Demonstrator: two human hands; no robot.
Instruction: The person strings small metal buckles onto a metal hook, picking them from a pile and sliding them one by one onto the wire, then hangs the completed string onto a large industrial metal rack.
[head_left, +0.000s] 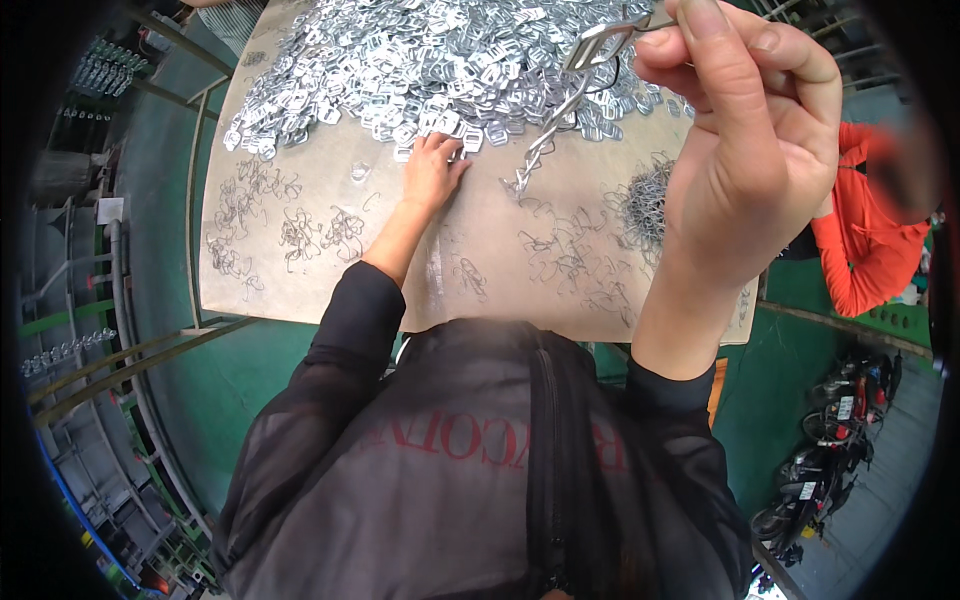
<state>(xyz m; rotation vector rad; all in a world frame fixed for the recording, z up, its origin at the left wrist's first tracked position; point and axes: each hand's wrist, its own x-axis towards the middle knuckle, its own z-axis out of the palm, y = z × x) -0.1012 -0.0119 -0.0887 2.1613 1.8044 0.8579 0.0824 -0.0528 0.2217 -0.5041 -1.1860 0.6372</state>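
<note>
My right hand [750, 140] is raised at the upper right, thumb and fingers pinched on a thin metal wire. From the wire hangs a chain of linked metal pieces [590, 50], slanting down toward the tabletop. At the near edge of a large pile of flat silver metal buckles [420, 60], my left hand [432, 172] reaches down. Its fingertips touch the buckles, with thumb and fingers apart. Whether it grips one cannot be made out.
Bent wire hooks [300, 235] lie scattered on the table [400, 300], with a denser heap [648, 205] on the right. A person in an orange top [870, 240] sits at the right; another person's striped sleeve [230, 22] shows at the far left. Motorbikes [815, 480] stand lower right.
</note>
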